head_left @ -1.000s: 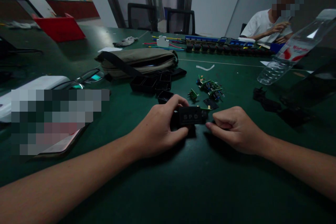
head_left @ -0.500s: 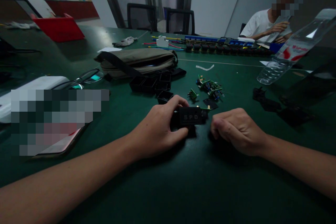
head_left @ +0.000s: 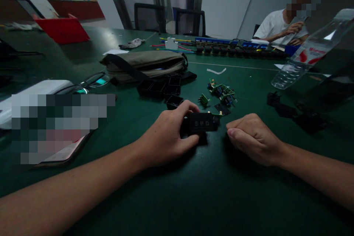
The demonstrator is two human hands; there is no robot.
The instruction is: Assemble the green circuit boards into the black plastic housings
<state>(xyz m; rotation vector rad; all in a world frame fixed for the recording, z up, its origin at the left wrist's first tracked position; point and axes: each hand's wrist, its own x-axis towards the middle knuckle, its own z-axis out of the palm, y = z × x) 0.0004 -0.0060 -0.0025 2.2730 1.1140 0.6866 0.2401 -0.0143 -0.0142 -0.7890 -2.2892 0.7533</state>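
My left hand [head_left: 171, 131] grips a small black plastic housing [head_left: 202, 122] marked "SPD", its fingers and thumb around the left end. Along the housing's top edge a strip of green circuit board with light metal tabs [head_left: 220, 113] shows. My right hand [head_left: 253, 138] is closed in a fist just right of the housing, apart from it; whatever its fingers may hold is hidden. Beyond the hands lie a loose pile of green circuit boards [head_left: 222, 92] and a single small board [head_left: 204, 99]. Several open black plastic cases [head_left: 157, 88] stand behind my left hand.
A grey-brown bag [head_left: 146, 61] lies behind the cases. On the left are glasses [head_left: 94, 81] and a blurred-out flat object [head_left: 63, 129]. A plastic bottle [head_left: 309, 51] and dark parts [head_left: 282, 108] are at right. Across the green table, a person in a white shirt [head_left: 272, 24] sits.
My right hand has drawn slightly to the right, away from the housing, and its fingers have shifted a little. My left hand and the housing are nearly still.
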